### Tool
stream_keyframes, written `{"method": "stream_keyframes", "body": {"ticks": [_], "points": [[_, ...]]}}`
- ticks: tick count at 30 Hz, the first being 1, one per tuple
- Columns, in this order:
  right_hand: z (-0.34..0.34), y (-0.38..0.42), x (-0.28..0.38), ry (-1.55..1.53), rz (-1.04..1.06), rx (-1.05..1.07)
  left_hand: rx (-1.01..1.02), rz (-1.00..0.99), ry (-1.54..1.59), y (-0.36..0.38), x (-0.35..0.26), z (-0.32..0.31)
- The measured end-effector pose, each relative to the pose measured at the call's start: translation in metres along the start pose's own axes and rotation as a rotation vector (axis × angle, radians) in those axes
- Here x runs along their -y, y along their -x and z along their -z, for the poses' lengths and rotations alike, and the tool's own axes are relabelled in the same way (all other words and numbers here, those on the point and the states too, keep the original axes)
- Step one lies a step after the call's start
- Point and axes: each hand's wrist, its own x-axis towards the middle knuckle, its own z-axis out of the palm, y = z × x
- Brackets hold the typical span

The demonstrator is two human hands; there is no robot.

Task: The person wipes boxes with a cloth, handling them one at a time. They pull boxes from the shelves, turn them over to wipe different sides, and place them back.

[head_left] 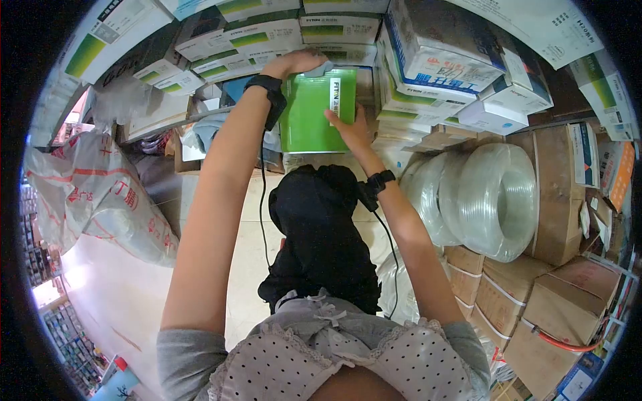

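Observation:
A green box (304,120) with a white printed label stands in front of me at shelf level, its broad face toward me. My left hand (297,63) is closed over a grey cloth (319,69) at the box's top edge; its fingertips are partly hidden. On the right side, my right hand (354,130) grips the box, thumb on the green face near the label and the other fingers behind the edge. Both wrists wear black straps with cables.
White-and-green cartons (341,30) are stacked behind and above the green box. Coils of clear tubing (491,200) and cardboard boxes (501,287) fill the right side. A printed plastic bag (100,194) stands at the left. Below the box are my black-clad legs (314,227).

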Motion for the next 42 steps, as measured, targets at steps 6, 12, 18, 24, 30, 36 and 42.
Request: {"method": "stream_keyframes", "body": {"ticks": [6,12,18,24,30,36,42], "points": [[0.005,-0.004,0.003,-0.022,-0.011,0.026,0.083,-0.089,0.091,-0.026,0.014,0.000],[0.001,-0.004,-0.004,-0.097,0.061,0.051,0.042,-0.079,-0.032,-0.049,0.032,-0.020],[-0.003,-0.009,-0.013,-0.105,0.056,0.009,0.013,-0.046,-0.126,-0.055,0.033,-0.021],[0.003,0.003,-0.007,-0.016,0.062,0.023,-0.023,-0.072,-0.199,-0.082,0.064,-0.041],[-0.004,-0.002,-0.041,-0.024,0.249,0.049,-0.139,-0.031,0.259,-0.062,0.088,-0.076],[-0.002,0.003,-0.036,-0.095,0.141,0.078,-0.290,-0.109,0.052,-0.033,0.059,-0.069],[-0.007,0.005,-0.042,-0.068,0.198,0.040,-0.218,-0.235,0.177,0.002,0.012,-0.053]]}}
